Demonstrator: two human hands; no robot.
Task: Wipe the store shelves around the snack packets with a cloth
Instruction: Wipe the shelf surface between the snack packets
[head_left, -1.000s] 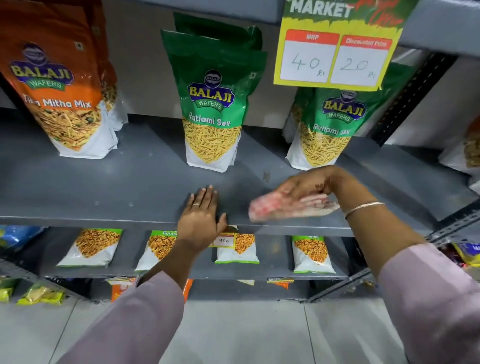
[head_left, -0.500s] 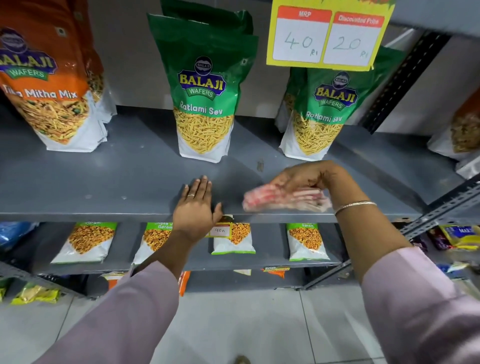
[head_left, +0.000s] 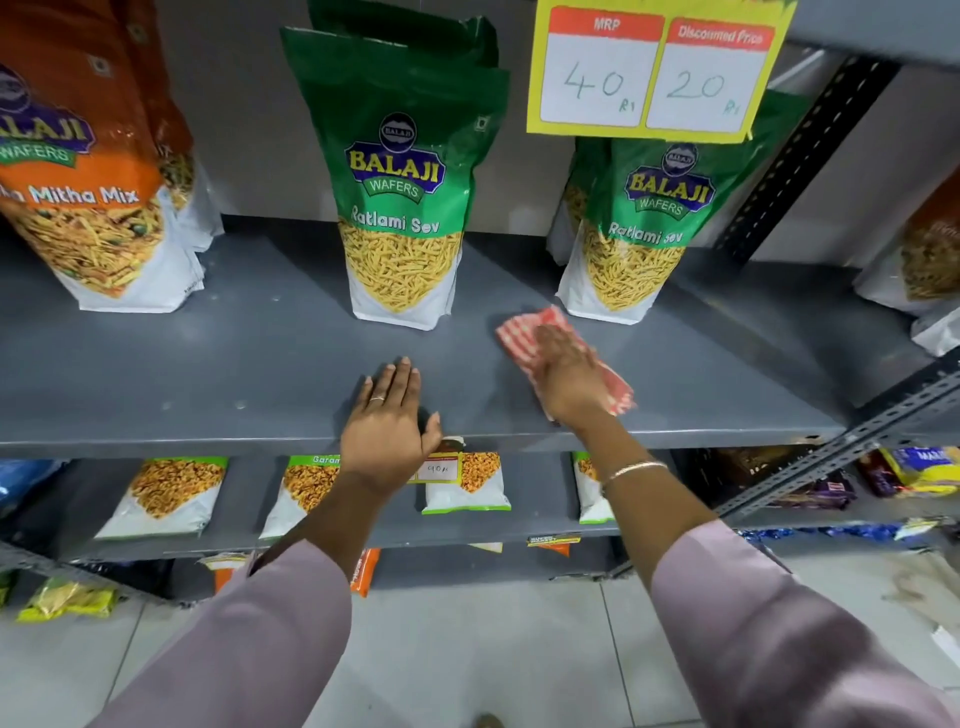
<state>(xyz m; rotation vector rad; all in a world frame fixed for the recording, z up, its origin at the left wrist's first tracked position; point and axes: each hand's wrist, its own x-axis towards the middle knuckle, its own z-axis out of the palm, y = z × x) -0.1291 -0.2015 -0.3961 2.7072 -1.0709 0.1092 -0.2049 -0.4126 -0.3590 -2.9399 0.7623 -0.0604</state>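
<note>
While under right hand (head_left: 569, 382), cloth (head_left: 519, 335) near two green packets (head_left: 400, 208).

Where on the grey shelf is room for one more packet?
Bare: between the orange packet and middle green packet, and the front strip left of the left hand. Crowded: beside the right green packet, where the right hand presses the cloth.

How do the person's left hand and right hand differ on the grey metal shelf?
The left hand lies flat on the grey metal shelf near its front edge; the right hand presses a red-and-white patterned cloth farther back. The left wears a ring, the right wrist a bangle. Both are palm-down.
</note>
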